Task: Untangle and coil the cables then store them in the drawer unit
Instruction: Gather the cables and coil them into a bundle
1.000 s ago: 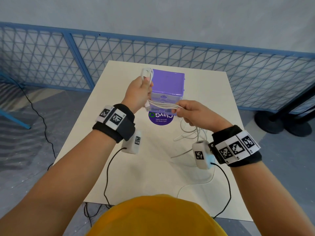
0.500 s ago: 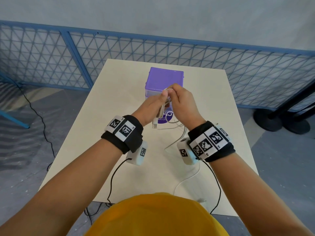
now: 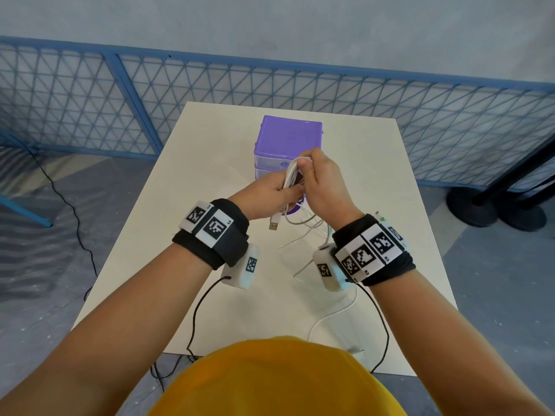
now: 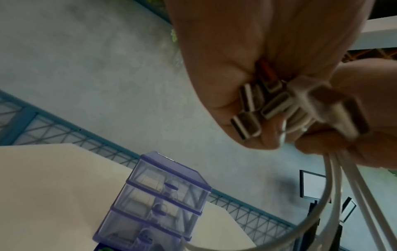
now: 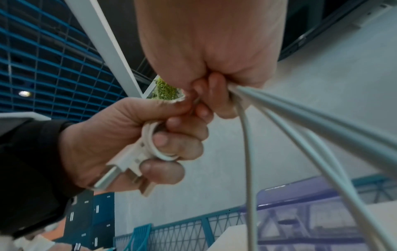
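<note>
The white cables (image 3: 290, 175) are being held up in a bunch above the table (image 3: 168, 235), just in front of the purple drawer unit (image 3: 289, 139), with both hands closing on them. The left hand (image 3: 267, 195) is gripping the bundle with curled fingers (image 5: 171, 147) — several metal USB plugs (image 4: 247, 125) are sticking out below its palm, and one plug (image 3: 274, 225) is hanging down beneath it. The right hand (image 3: 322, 187), touching the left from the other side, is pinching the looped top of the bundle between thumb and curled fingers. From under the right hand, loose strands (image 5: 249, 152) are trailing down to the table and lying slack near that wrist — one is running toward the table's near edge. The drawer unit is standing just beyond both hands, its three clear drawers (image 4: 163, 202) pushed in. A blue mesh fence (image 3: 90, 94) is running behind the table.
</note>
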